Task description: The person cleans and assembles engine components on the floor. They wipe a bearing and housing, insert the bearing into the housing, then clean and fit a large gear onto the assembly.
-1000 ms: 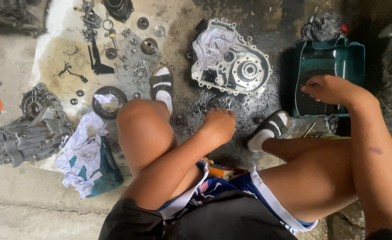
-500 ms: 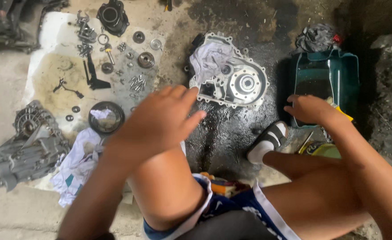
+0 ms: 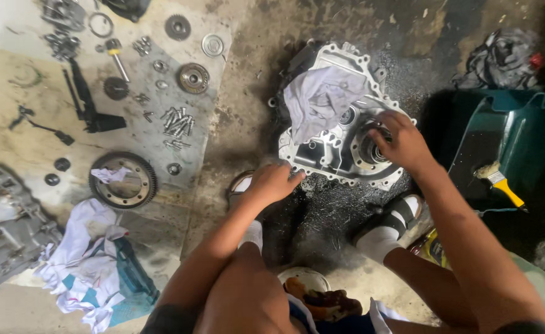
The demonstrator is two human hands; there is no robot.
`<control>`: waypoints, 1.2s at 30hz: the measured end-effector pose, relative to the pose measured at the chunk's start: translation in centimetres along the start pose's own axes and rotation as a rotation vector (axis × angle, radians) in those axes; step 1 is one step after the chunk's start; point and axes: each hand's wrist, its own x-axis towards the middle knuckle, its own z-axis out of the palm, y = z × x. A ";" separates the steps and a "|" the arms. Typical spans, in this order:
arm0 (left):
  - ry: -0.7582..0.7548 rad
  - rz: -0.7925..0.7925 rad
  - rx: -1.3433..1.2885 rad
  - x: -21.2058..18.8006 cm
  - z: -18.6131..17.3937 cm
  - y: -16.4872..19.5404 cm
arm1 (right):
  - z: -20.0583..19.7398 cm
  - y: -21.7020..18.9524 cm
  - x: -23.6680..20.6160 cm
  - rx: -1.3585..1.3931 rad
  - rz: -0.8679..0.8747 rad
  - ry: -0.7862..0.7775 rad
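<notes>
The metal gearbox housing (image 3: 340, 148) lies flat on the oily floor ahead of my feet, a grey rag (image 3: 319, 99) draped over it. My right hand (image 3: 402, 143) rests on its round bearing seat, fingers curled loosely; my left hand (image 3: 274, 182) touches its near edge, gripping nothing

Silver gearbox housing (image 3: 337, 145) flat on oily floor, grey rag (image 3: 319, 99) draped over.
</notes>
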 end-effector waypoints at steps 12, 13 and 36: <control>0.197 0.013 -0.286 -0.6 4.2 -4.7 | 2.0 1.8 7.4 -0.050 0.233 -1.042; 0.260 0.049 -0.289 -0.6 4.4 -5.1 | 2.1 1.9 7.4 -0.057 0.213 -1.030; 0.260 0.012 -0.307 -0.8 7.0 -7.7 | 1.7 9.9 -0.1 0.167 0.936 -0.834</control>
